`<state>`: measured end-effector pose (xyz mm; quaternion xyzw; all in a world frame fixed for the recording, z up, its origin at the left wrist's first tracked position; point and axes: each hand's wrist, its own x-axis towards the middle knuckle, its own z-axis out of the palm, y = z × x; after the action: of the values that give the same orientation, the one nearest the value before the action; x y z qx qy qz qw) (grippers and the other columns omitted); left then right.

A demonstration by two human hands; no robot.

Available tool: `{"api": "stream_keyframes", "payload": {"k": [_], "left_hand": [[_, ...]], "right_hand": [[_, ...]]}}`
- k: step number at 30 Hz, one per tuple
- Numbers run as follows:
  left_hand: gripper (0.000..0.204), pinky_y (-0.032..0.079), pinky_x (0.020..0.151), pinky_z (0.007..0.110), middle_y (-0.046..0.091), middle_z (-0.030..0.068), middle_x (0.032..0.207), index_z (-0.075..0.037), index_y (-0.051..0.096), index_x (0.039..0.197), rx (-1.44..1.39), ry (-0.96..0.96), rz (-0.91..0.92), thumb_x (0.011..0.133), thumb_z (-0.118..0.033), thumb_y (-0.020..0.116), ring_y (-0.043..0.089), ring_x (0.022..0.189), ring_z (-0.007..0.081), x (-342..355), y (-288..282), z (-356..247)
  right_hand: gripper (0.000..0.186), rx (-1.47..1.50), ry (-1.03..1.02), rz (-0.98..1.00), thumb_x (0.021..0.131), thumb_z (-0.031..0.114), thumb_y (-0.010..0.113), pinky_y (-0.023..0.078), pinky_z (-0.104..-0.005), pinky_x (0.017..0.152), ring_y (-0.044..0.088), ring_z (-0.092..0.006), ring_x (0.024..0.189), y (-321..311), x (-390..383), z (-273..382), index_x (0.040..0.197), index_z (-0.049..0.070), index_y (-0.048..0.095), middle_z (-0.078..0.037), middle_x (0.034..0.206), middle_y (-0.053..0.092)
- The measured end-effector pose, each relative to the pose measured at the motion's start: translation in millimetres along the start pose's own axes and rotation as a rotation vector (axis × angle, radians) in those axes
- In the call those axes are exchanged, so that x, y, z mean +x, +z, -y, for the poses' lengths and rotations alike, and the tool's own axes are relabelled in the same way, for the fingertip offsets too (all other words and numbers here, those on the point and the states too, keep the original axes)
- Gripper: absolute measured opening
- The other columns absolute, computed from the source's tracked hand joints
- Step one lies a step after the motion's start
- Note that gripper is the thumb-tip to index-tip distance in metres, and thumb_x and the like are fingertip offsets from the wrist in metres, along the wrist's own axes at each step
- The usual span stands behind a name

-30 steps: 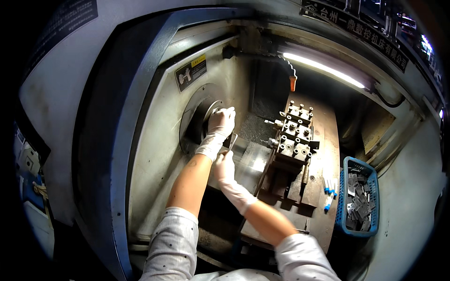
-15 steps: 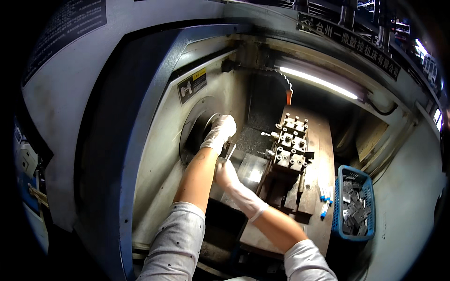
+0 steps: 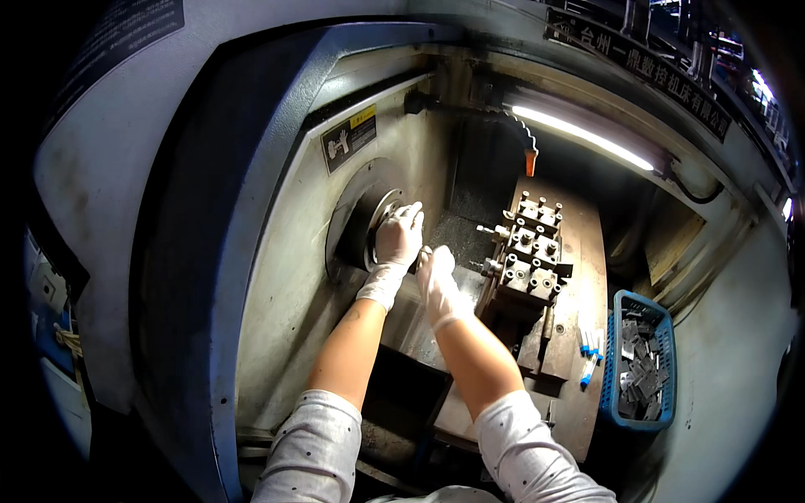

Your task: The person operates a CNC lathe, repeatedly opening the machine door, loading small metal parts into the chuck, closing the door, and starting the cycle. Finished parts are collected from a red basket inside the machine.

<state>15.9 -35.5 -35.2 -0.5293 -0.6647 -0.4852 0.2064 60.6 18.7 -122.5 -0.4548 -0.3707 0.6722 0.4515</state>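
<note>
My left hand (image 3: 397, 239), in a white glove, is at the face of the round lathe chuck (image 3: 366, 230) on the machine's left wall. Its fingers are bent together, and whatever they grip is hidden. Just right of it, my right hand (image 3: 439, 281), gloved too, is closed with its fingertips close to the left hand. A small dark bit shows at those fingertips, too little to name. To the right stands the tool block (image 3: 532, 243), with several bolts and tools pointing at the chuck.
An orange-tipped coolant nozzle (image 3: 531, 161) hangs behind the tool block, below a bright tube lamp (image 3: 583, 137). On the right, a blue basket (image 3: 615, 369) holds many flat metal pieces (image 3: 641, 365). Small blue-and-white tubes (image 3: 589, 367) lie beside it. A blue door edge (image 3: 231, 251) rises at left.
My right hand has moved up and in toward my left hand; the flat metal piece seen at it before is now mostly hidden. My left hand has turned, its fingers pointing more upward. The view shifted slightly.
</note>
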Motion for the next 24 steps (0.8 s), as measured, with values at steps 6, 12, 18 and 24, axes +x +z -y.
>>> {"api": "stream_keyframes", "payload": {"k": [6, 12, 18, 24], "left_hand": [[0.024, 0.041, 0.069, 0.031, 0.054, 0.0130, 0.089, -0.005, 0.050, 0.098, -0.045, 0.117, -0.276, 0.075, -0.006, 0.044, 0.052, 0.081, 0.0267, -32, -1, 6], [0.026, 0.043, 0.065, 0.031, 0.053, 0.0116, 0.091, -0.010, 0.048, 0.102, -0.046, 0.129, -0.214, 0.076, -0.012, 0.044, 0.052, 0.081, 0.0254, -26, 10, 1], [0.025, 0.040, 0.072, 0.029, 0.053, 0.0149, 0.091, -0.003, 0.048, 0.099, -0.151, 0.044, -0.009, 0.078, -0.014, 0.042, 0.051, 0.084, 0.0255, -18, -13, 20], [0.030, 0.041, 0.071, 0.024, 0.054, 0.0102, 0.089, 0.003, 0.048, 0.096, -0.979, -0.618, -0.283, 0.083, -0.020, 0.034, 0.052, 0.078, 0.0148, -74, -56, -20]], "right_hand": [[0.011, -1.876, -0.848, -0.074, 0.065, 0.014, 0.050, 0.038, -0.0246, 0.050, 0.053, -0.0134, 0.060, 15, -2, 42, 0.065, 0.009, 0.060, -0.006, 0.063, 0.056], [0.017, -0.441, -0.848, -0.257, 0.081, 0.022, 0.035, 0.039, -0.0404, 0.054, 0.051, -0.0333, 0.060, 12, -19, 62, 0.092, 0.010, 0.040, -0.016, 0.068, 0.053], [0.012, -0.886, -1.385, 0.241, 0.063, 0.005, 0.050, 0.035, -0.0314, 0.060, 0.045, -0.0231, 0.068, -34, -104, 51, 0.074, 0.009, 0.049, -0.008, 0.071, 0.047], [0.032, -0.461, -0.450, 0.371, 0.070, 0.007, 0.037, 0.024, -0.0278, 0.090, 0.036, -0.0246, 0.104, -60, -43, 3, 0.101, 0.001, 0.045, -0.012, 0.108, 0.043]]}}
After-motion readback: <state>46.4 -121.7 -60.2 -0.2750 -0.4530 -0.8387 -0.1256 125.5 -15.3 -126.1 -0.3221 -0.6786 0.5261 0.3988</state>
